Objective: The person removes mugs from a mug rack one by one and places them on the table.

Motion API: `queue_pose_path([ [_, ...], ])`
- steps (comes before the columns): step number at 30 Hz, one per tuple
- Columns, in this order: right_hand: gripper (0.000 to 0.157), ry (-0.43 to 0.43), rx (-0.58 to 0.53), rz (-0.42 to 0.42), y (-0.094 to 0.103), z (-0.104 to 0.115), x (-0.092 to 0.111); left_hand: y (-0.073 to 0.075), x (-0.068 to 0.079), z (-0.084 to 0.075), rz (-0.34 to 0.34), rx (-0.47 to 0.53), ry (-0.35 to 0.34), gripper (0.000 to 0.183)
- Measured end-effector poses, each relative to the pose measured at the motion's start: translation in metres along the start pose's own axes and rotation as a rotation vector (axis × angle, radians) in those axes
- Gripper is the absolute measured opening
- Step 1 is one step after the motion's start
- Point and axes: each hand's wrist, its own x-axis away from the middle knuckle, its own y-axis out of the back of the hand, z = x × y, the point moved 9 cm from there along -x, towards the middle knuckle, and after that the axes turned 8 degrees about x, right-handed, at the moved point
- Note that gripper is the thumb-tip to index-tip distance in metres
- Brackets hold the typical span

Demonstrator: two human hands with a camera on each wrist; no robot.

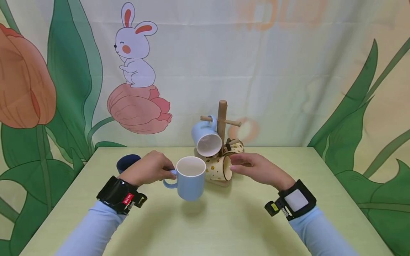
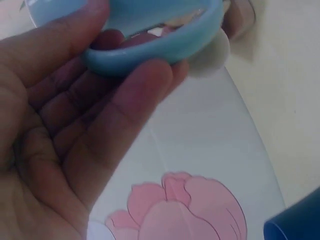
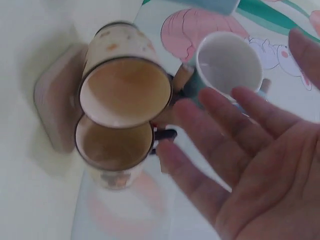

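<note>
So the left hand (image 1: 148,169) has a light blue mug (image 1: 191,186) by its handle (image 1: 169,184), thumb and fingers pinched on it, and the left wrist view backs that up. The mug is upright, white inside, held up over the pale green table (image 1: 230,231) with a shadow under it, just in front of the wooden mug rack (image 1: 222,108) as the head camera sees it.

Right hand (image 1: 257,169) isn't gripping anything: fingers pretty straight and apart, tips right by the open end of a cream spotted mug (image 1: 216,169) low on the rack. Honestly can't tell if they're touching it or just super close.

Also on the rack: another blue mug (image 1: 205,135) hanging by its handle from an upper peg (image 1: 234,123), tilted so you're looking into its white inside, plus a second spotted mug (image 1: 236,146) with a dark rim, partly hidden behind the post. Off by the left hand there's a dark blue cup (image 1: 126,163), half covered by that hand. Behind it all hangs a backdrop (image 1: 272,71) with a white rabbit (image 1: 136,57) sitting on a pink tulip (image 1: 139,110)
</note>
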Motion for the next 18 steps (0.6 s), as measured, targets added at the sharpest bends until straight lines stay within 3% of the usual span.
queue_pose_path([
  [6, 0.050, -0.085, 0.164, -0.081, 0.012, -0.013, 0.002, 0.015, 0.007, 0.024, -0.109, -0.029, 0.123, 0.009],
  [13, 0.047, -0.134, 0.250, -0.110, 0.016, -0.020, 0.004, 0.026, 0.015, 0.047, -0.243, -0.054, 0.246, 0.013],
  [18, 0.047, -0.184, 0.277, -0.109, 0.015, -0.026, 0.005, 0.028, 0.019, 0.060, -0.341, -0.077, 0.296, 0.018],
])
